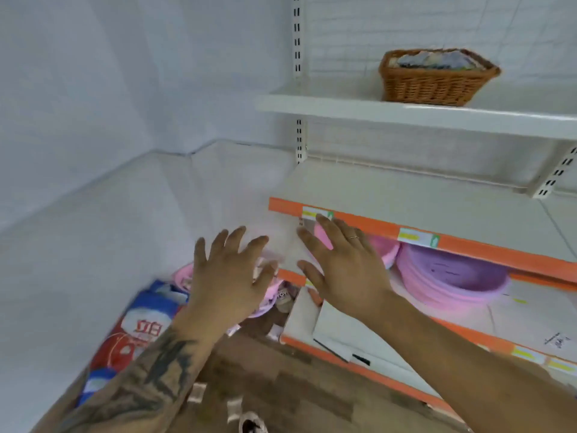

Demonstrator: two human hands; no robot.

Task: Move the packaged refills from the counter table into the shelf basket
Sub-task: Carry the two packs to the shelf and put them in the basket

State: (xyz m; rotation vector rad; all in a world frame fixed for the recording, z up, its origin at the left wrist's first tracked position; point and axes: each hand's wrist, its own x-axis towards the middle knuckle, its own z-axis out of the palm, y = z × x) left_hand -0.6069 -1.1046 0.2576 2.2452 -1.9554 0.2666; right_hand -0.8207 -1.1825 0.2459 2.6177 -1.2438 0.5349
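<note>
Refills (437,60) fill woven wicker basket (434,85); left hand (228,276), right hand (346,270) splayed, released.

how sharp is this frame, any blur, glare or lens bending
Head view: soft even light, no glare; both the left hand and right hand are motion-smeared; the wicker basket is soft-edged, its contents unreadable; the white shelf edges slant from wide-angle distortion.

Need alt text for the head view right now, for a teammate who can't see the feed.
Both hands are open and empty, fingers spread: left hand, right hand, held in front of orange-edged shelves. A wicker basket holding packaged refills sits on the white upper shelf; stacked pink and purple basins sit on a lower shelf.
</note>
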